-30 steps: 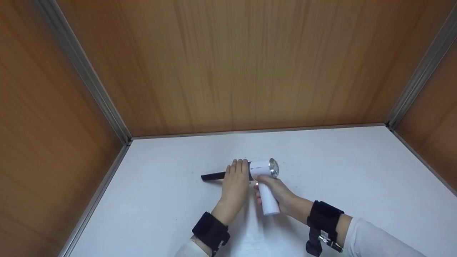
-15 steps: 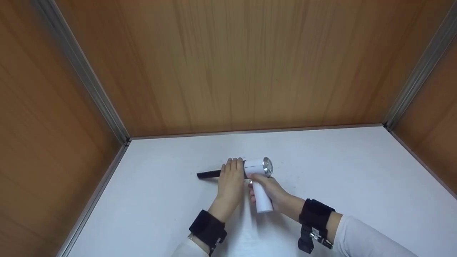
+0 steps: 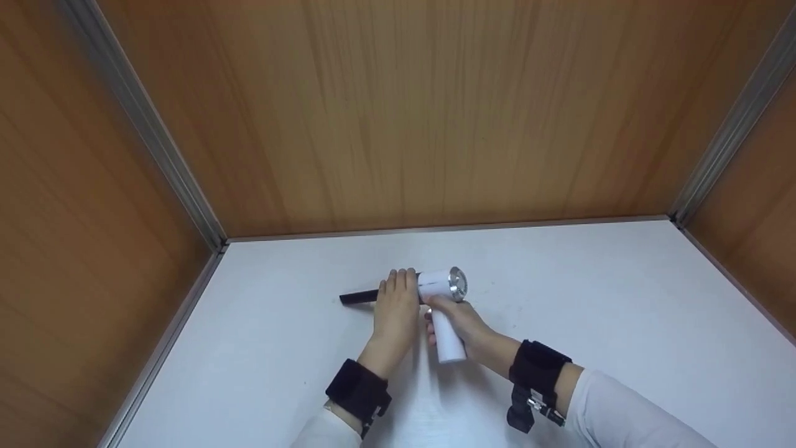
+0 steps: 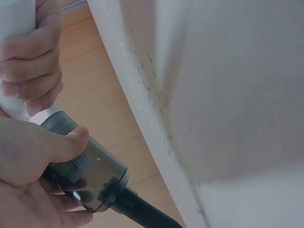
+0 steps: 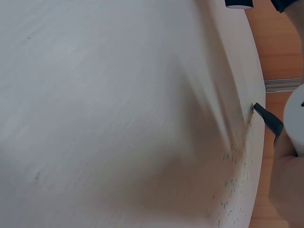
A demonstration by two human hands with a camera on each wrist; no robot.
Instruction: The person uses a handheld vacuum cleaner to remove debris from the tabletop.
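Observation:
A handheld vacuum (image 3: 439,284) with a white body, a silver rear end and a black nozzle (image 3: 357,297) lies low over the white table (image 3: 591,298), nozzle pointing left. My left hand (image 3: 396,306) wraps the dark dust cup (image 4: 95,173), thumb on top of it. My right hand (image 3: 459,320) grips the white handle (image 3: 449,346). In the left wrist view the right hand's fingers (image 4: 31,61) curl round the handle. The nozzle tip (image 5: 267,118) touches or nearly touches the table in the right wrist view.
Wooden walls with metal corner strips (image 3: 155,143) close in the table on the left, back and right. Small dark specks (image 4: 142,95) are scattered on the table near the nozzle.
Both hands have carried the vacuum a little to the left and away from me across the table. The grips look unchanged.

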